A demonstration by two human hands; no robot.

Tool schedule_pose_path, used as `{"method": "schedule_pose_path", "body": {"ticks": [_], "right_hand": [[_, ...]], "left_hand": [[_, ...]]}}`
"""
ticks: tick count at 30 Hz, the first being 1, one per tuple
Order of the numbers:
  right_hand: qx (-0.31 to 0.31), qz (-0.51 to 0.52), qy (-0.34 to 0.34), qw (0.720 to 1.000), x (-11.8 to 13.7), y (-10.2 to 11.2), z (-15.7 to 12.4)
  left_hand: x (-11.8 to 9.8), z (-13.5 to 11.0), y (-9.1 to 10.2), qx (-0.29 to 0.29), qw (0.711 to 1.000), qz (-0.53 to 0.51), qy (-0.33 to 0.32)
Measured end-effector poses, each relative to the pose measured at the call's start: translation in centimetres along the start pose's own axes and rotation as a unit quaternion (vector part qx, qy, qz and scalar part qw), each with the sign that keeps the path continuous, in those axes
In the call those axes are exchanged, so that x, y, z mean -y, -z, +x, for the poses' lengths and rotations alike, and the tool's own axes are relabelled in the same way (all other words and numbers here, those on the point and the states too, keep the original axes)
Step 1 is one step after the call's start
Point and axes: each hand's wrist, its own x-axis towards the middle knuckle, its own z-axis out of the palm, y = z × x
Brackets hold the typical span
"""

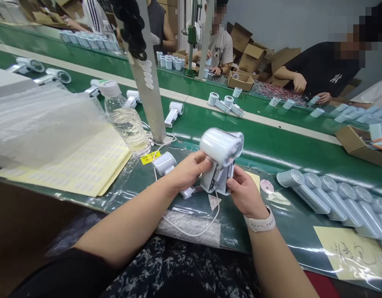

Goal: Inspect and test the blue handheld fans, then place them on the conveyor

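Both of the person's hands are closed on what appear to be two glossy pale-blue plastic devices [220, 147], each with a cylindrical head and a flat handle; overlap and blur make the count less than certain. The devices are raised just above the worktop [131, 188], in front of the person's body, heads uppermost. The left hand [191, 170] pinches just beneath the near head, where the narrower handle probably gives a surer hold than the rounded barrel. The right hand [245, 191] clasps the handles lower down, on the opposite side, a spacing that likely steadies them against tipping. The hands do not touch each other.

A thin white cable [191, 235] loops below them; whether its end is plugged into a device cannot be told. A similar pale-blue device [165, 163] lies beside the left forearm, within easy reach.

To the right, a row of matching pale-blue devices [317, 200] lies closely side by side, handles slanting the same way, presumably to save space. Pale-yellow sheets of small white labels [85, 165] sit at the left near the worktop's edge, beside a clear plastic bottle with a white cap [125, 124], which stands clear of the hands.
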Motion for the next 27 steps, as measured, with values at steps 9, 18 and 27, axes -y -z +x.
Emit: {"method": "schedule_pose_path", "body": {"ticks": [9,18,27], "right_hand": [[-0.042,0.049,-0.021,0.998,-0.7,-0.6,-0.3],[-0.099,-0.051,0.031,0.993,0.4,0.5,-0.6],[-0.064,0.044,0.025,0.997,-0.3,-0.4,-1.0]], "left_hand": [[1.1,0.1,-1.0,-0.020,0.997,-0.049,0.052],[0.2,0.9,-0.7,-0.165,0.978,-0.080,0.100],[-1.3,-0.1,-1.6,-0.078,0.990,-0.088,0.078]]}}
